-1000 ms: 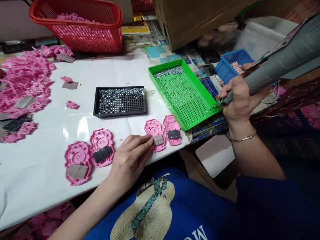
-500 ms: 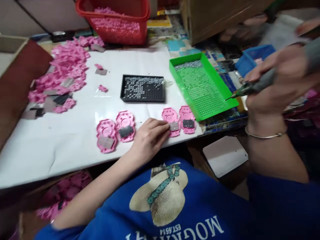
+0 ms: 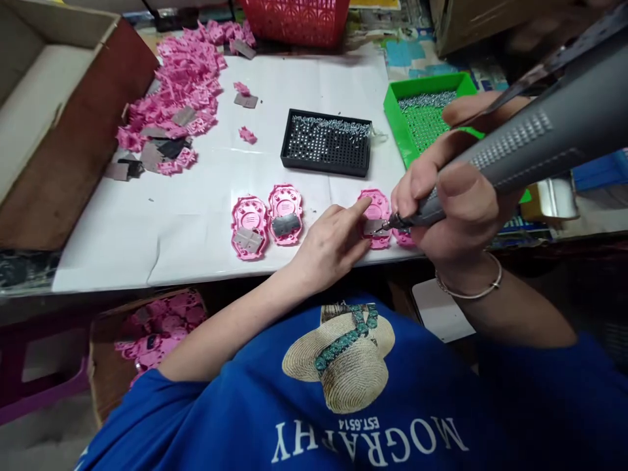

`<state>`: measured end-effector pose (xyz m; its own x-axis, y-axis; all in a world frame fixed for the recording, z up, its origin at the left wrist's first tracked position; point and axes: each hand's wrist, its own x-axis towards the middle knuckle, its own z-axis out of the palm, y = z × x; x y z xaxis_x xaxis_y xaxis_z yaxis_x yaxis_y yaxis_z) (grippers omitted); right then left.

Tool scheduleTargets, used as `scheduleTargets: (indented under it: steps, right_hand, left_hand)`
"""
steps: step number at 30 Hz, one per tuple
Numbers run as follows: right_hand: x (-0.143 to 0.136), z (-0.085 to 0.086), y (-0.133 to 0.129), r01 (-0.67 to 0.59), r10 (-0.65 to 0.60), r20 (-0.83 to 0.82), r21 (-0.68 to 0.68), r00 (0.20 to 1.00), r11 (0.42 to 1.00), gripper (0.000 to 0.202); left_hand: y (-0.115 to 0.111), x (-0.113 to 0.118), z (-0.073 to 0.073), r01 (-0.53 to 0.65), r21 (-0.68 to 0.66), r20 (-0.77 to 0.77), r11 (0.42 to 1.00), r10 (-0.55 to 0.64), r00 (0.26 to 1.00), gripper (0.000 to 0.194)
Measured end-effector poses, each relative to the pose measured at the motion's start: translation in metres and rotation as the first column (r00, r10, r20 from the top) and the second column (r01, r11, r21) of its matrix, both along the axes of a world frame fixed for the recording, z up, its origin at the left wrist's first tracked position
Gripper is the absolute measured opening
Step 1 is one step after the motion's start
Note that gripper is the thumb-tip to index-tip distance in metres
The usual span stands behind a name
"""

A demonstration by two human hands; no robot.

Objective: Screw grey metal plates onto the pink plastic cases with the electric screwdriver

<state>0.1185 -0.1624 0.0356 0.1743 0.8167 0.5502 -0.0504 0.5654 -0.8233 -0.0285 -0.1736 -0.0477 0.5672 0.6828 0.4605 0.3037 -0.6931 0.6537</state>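
My right hand [image 3: 456, 190] is wrapped round a grey electric screwdriver [image 3: 534, 140]. Its bit points down to a grey metal plate [image 3: 375, 227] in a pink plastic shell [image 3: 375, 204]. A long thin metal piece, its kind unclear, runs along the top of the same hand. My left hand [image 3: 336, 245] steadies that shell at its left side, index finger stretched along the upper edge and the others curled below. A second pink shell [image 3: 405, 238] lies just to the right, mostly behind my right hand. Two more shells, one with a grey plate [image 3: 248, 240], the other with a dark plate [image 3: 286, 226], lie to the left.
A black screw tray [image 3: 326, 169] sits mid-table; a green screw tray [image 3: 400, 131] is partly behind my right hand. Pink parts [image 3: 189, 85] are heaped at the back left, beside a cardboard box [image 3: 93, 144]. A red basket [image 3: 297, 19] stands at the back.
My right hand has brought the screwdriver from over the green tray down left to the pink shell. My left index finger has stretched out along the shell. The camera view has shifted.
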Motion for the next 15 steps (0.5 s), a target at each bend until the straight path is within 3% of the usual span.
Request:
scheduleTargets:
  steps: [7, 15]
  right_hand:
    - [0.001, -0.007, -0.001, -0.091, 0.091, -0.052, -0.008, 0.995, 0.996, 0.025]
    - [0.007, -0.017, -0.002, 0.059, -0.036, 0.186, -0.117, 0.982, 0.991, 0.043]
  left_hand:
    - [0.000, 0.001, 0.001, 0.003, -0.047, -0.003, 0.999, -0.003, 1.000, 0.052]
    - [0.000, 0.001, 0.002, -0.002, -0.044, -0.023, 0.999, 0.001, 1.000, 0.048]
